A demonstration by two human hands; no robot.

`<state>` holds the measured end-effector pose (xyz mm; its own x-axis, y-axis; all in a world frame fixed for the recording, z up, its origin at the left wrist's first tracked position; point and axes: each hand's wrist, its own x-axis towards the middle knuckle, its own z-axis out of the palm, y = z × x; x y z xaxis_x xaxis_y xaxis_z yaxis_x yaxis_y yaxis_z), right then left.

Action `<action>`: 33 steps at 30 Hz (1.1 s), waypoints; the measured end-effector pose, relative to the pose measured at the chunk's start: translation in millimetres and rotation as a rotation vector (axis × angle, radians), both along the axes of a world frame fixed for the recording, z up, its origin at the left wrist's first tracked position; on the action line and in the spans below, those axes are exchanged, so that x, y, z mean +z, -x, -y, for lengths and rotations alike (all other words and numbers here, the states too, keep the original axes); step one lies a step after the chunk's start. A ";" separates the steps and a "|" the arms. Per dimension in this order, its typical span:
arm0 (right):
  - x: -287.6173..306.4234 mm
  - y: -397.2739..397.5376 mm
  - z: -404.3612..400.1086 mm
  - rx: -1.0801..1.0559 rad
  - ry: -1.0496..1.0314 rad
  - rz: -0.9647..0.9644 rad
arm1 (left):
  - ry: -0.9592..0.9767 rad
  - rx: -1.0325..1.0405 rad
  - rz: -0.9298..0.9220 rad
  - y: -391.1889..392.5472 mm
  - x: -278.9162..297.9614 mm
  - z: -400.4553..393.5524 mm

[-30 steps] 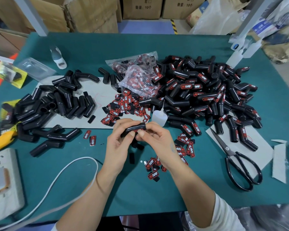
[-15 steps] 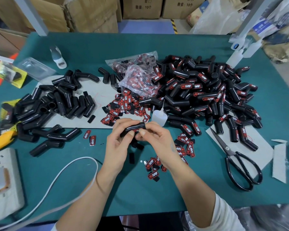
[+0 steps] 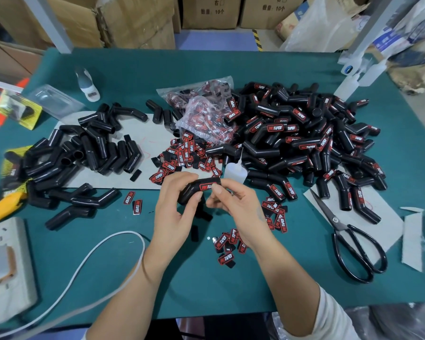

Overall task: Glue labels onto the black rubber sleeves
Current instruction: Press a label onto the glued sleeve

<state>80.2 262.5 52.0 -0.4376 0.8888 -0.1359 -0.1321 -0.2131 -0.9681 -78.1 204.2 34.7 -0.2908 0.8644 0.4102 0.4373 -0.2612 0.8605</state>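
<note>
Sleeves of black rubber cover much of the green table (image 3: pixel 231 285), so take the scene from its biggest part down. Largest is the labelled sleeve pile (image 3: pixel 304 141) on the right, each bent tube carrying a red-and-black label. On the left, partly on a grey card sheet (image 3: pixel 147 141), lies the smaller unlabelled sleeve pile (image 3: pixel 84 153). Between the two piles sits a clear bag of labels (image 3: pixel 206 114), and below it a loose scatter of labels (image 3: pixel 182 155) spreads over the card's near edge. A white power strip (image 3: pixel 8 271) with its white cable (image 3: pixel 88 261) occupies the near left corner. Black-handled scissors (image 3: pixel 349 239) lie at the near right, partly on another card piece.

At the centre, above the table, the left hand (image 3: pixel 174 212) grips a bent black sleeve (image 3: pixel 196 191), fingers curled round its lower end. The right hand (image 3: pixel 238 204) pinches the sleeve's upper end, thumb pressing beside the red label (image 3: pixel 207 187) that lies on its top face. Just behind the hands stands a small translucent glue bottle (image 3: pixel 234 171), nozzle up. More loose labels (image 3: pixel 227 246) lie on the table under the right wrist.
</note>
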 end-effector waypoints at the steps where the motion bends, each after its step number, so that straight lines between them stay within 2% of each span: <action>1: -0.9 -0.1 0.0 0.001 -0.006 0.006 | -0.006 0.019 0.000 -0.5 -1.0 0.6; 4: -1.8 1.4 0.8 0.015 -0.015 0.014 | -0.007 0.039 0.032 -0.4 -1.1 1.7; 9: -0.8 -1.4 0.5 0.072 -0.001 0.011 | -0.027 0.020 -0.058 0.6 2.4 2.1; 14: -1.0 1.7 1.8 0.176 0.114 -0.034 | 0.003 0.018 -0.007 1.1 9.3 2.1; 20: -4.8 1.5 1.0 0.150 0.106 -0.037 | 0.016 -0.018 0.005 2.6 8.3 2.2; 25: -5.2 0.7 2.5 0.132 0.079 -0.011 | 0.004 -0.014 -0.087 4.5 3.8 2.5; 33: 1.9 2.6 6.0 0.132 -0.036 0.081 | -0.024 -0.051 0.070 0.0 4.0 3.2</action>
